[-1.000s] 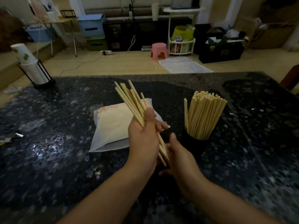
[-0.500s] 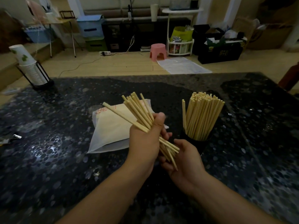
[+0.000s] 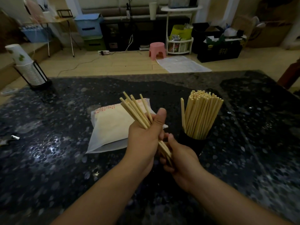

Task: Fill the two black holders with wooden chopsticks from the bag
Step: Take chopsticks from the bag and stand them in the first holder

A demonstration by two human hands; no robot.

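**Mia:** What are the hands doing?

**Ben:** The left hand (image 3: 146,138) has its fingers curled tight round a bunch of thin pale wooden chopsticks (image 3: 138,111). Their tops fan out above the thumb. The right hand (image 3: 180,158) is cupped round the bottom ends of the same bunch, with its fingers curled there too.

**Mia:** Where do the sticks go?

**Ben:** Into a round black holder (image 3: 193,143). It stands just beside the right hand on the dark speckled stone table (image 3: 48,151). It already looks packed with chopsticks standing up.

**Mia:** So is the job done?

**Ben:** I don't think so. One holder looks full, but I can see only that one. I can't see the second holder anywhere. I guess the bunch in the hands is meant for it.

**Mia:** And the bag?

**Ben:** The flat white plastic bag (image 3: 110,127) lies on the table behind the left hand. It still looks fat, so I think more sticks are inside.

**Mia:** Any words on it?

**Ben:** There are little red marks along its top edge, but they are too small to read.
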